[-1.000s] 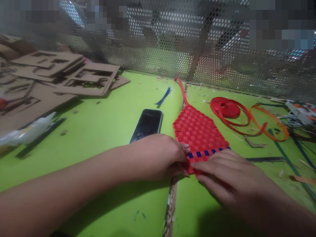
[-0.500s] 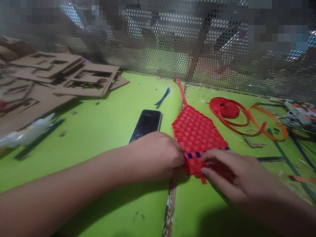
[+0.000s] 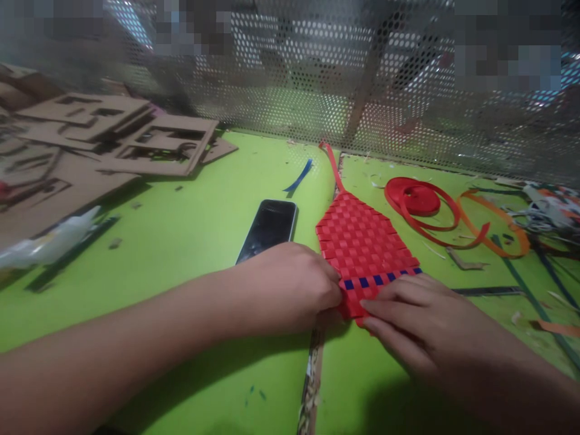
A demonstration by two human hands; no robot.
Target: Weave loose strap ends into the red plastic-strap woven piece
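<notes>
A red woven strap piece (image 3: 362, 235) lies flat on the green table, with one row of dark blue squares near its lower end and a red tail at the top. My left hand (image 3: 299, 287) is closed at its lower left edge, the fingertips partly hidden. My right hand (image 3: 412, 320) grips the lower right part, thumb and fingers pinching a strip at the bottom edge. A black phone (image 3: 269, 226) lies just beyond my left hand, partly covered by it.
Cut cardboard pieces (image 3: 163, 145) are piled at left, near a translucent plastic item (image 3: 58, 238). A short blue strip (image 3: 299, 176), a red strap coil (image 3: 419, 198) and an orange strap loop (image 3: 521, 241) lie on the table. A perforated metal panel (image 3: 290, 84) stands behind.
My right hand's fingers have come down and together on the lower edge, covering the strip end that stuck out. More blue squares show. My left hand has barely moved.
</notes>
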